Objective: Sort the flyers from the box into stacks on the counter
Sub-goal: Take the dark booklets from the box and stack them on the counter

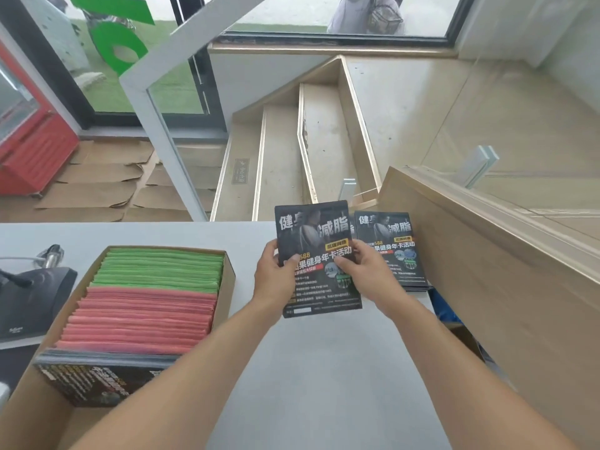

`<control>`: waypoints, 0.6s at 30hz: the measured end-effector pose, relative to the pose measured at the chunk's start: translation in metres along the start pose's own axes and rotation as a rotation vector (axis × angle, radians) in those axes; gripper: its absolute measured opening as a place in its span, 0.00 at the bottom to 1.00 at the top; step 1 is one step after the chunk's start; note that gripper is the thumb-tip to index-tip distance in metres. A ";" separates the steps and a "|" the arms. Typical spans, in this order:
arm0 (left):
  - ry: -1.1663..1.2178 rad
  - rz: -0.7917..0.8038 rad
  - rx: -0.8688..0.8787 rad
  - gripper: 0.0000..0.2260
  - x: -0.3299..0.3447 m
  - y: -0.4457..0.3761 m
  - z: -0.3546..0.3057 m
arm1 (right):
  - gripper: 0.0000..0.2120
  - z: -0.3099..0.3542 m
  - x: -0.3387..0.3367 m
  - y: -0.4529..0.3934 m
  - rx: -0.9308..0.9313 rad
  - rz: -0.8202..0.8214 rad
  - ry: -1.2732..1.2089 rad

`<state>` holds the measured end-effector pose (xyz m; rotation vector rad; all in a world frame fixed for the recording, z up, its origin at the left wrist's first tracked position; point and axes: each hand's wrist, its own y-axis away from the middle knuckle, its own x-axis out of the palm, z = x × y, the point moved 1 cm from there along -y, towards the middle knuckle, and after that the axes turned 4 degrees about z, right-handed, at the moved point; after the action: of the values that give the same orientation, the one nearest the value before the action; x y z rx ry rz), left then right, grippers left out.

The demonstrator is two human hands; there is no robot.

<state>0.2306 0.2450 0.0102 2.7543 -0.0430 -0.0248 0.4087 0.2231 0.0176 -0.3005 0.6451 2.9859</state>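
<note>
Bare grey counter (292, 368) between box (227, 287) and stack (394, 251); left hand (274, 274) and right hand (363, 271) grip flyer (316, 254).

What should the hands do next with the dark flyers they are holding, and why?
Probably carry the dark flyers a little to the right and lay them on the matching stack on the counter. Both the left hand and right hand grip them above the counter, and that stack shows the same print. The box still holds green and red ones.
</note>
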 end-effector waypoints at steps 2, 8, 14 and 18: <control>-0.035 -0.021 -0.028 0.09 0.008 -0.026 -0.007 | 0.13 0.004 -0.010 -0.021 -0.034 -0.106 0.183; -0.162 -0.051 -0.147 0.12 0.022 -0.088 -0.007 | 0.18 -0.029 -0.045 -0.061 0.068 -0.329 1.075; -0.294 -0.002 -0.196 0.13 0.035 -0.107 -0.002 | 0.18 -0.039 -0.053 -0.064 0.072 -0.256 1.017; -0.422 0.010 -0.149 0.17 0.042 -0.107 0.002 | 0.18 -0.037 -0.055 -0.063 0.079 -0.231 1.014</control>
<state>0.2751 0.3417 -0.0325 2.5524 -0.1612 -0.5807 0.4758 0.2635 -0.0300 -1.7685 0.6907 2.4003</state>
